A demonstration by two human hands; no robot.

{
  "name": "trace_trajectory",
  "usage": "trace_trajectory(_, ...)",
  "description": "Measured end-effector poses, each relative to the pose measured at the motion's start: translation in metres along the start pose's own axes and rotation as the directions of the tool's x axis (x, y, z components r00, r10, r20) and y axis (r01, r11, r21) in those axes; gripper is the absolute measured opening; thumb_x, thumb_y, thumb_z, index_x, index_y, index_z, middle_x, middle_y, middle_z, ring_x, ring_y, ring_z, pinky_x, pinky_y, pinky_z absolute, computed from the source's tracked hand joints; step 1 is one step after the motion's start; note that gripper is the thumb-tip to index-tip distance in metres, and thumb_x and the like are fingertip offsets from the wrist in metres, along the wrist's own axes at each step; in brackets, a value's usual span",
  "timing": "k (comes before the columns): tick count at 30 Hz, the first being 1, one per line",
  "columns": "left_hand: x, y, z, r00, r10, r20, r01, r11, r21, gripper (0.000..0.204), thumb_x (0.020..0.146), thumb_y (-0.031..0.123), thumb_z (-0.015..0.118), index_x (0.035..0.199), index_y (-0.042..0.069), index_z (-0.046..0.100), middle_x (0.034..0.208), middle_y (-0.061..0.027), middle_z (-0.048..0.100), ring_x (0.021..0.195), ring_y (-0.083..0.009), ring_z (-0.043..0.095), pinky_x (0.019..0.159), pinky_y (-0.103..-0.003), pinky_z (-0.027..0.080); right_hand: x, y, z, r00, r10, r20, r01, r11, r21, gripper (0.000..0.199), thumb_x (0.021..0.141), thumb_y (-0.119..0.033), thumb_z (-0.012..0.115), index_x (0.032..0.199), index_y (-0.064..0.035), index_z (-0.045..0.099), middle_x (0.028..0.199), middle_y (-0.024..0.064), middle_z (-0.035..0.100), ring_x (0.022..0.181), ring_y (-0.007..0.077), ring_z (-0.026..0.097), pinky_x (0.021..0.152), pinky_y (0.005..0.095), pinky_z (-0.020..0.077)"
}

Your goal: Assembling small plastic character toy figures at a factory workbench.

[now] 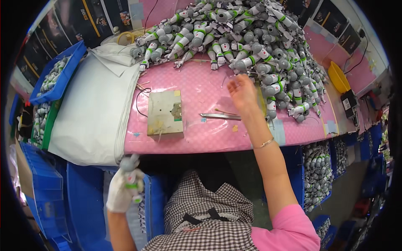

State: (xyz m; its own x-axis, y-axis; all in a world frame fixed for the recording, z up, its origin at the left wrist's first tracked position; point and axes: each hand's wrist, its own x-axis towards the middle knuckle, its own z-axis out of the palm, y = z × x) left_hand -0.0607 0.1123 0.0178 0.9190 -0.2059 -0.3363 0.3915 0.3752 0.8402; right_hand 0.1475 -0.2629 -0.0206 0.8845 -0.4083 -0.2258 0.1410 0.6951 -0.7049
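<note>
My left hand point(119, 192), in a white glove, is closed around a toy figure's arm point(130, 180), white with green bands and a grey rounded end. It is low at the left, over an open blue bin point(157, 201). My bare right hand point(243, 90) reaches out over the pink table, its fingers loosely curved and apart, with nothing seen in them. It is at the near edge of a large heap of similar toy arms point(261, 54). A grey metal box point(164, 115) with a cord and a slim metal tool point(220, 116) lie left of it.
White sheets point(90, 108) cover the table's left part. A blue tray point(58, 73) of toy arms stands on a green crate point(54, 125) at far left. At right are a yellow basket point(338, 78), a black device point(349, 104) and a blue bin of toy arms point(317, 175).
</note>
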Motion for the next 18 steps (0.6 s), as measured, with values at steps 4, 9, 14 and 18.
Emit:
trace_trajectory(4, -0.084, -0.014, -0.084, 0.945, -0.082, -0.317, 0.184, 0.934, 0.308, 0.061, 0.081, 0.036, 0.066, 0.127, 0.001, 0.047, 0.082, -0.0045, 0.058, 0.062, -0.011, 0.053, 0.057, -0.023, 0.044, 0.053, 0.007, 0.021, 0.991, 0.131, -0.001, -0.131, 0.991, 0.017, 0.016, 0.082, -0.02, 0.067, 0.085, -0.0098, 0.055, 0.082, 0.007, 0.061, 0.068, 0.022, 0.057, 0.065, 0.0378, 0.0515)
trace_trajectory(9, -0.173, -0.11, -0.202, 0.874, -0.067, -0.482, 0.481, 0.266, 0.835, 0.04, 0.079, 0.038, 0.058, 0.096, 0.002, 0.062, 0.082, -0.0195, 0.061, 0.072, -0.0292, 0.056, 0.07, -0.04, 0.046, 0.129, -0.031, -0.029, 0.993, -0.052, 0.109, 0.088, 0.927, -0.364, 0.016, 0.083, -0.026, 0.063, 0.079, -0.0136, 0.054, 0.078, 0.0065, 0.056, 0.075, 0.0236, 0.054, 0.064, 0.0414, 0.0467)
trace_trajectory(14, -0.233, -0.229, -0.231, 0.801, -0.344, -0.491, 0.441, -0.215, 0.871, 0.019, 0.076, 0.017, 0.057, 0.089, 0.009, 0.068, 0.086, -0.0178, 0.066, 0.082, -0.0343, 0.064, 0.072, -0.043, 0.05, 0.13, -0.057, -0.015, 0.816, 0.484, 0.316, -0.369, 0.857, -0.359, 0.026, 0.083, -0.022, 0.066, 0.097, -0.0028, 0.057, 0.074, 0.0069, 0.058, 0.056, 0.0142, 0.045, 0.05, 0.0248, 0.0381)
trace_trajectory(18, -0.269, -0.281, -0.206, 0.798, -0.479, -0.365, 0.377, -0.076, 0.923, 0.019, 0.077, 0.016, 0.055, 0.089, 0.011, 0.068, 0.086, -0.0141, 0.067, 0.081, -0.0296, 0.066, 0.07, -0.043, 0.051, 0.088, -0.04, 0.013, 0.683, 0.542, 0.49, -0.232, 0.797, -0.558, 0.041, 0.09, -0.018, 0.056, 0.125, 0.0005, 0.044, 0.113, 0.0151, 0.058, 0.056, 0.0109, 0.042, 0.051, 0.0224, 0.0348)
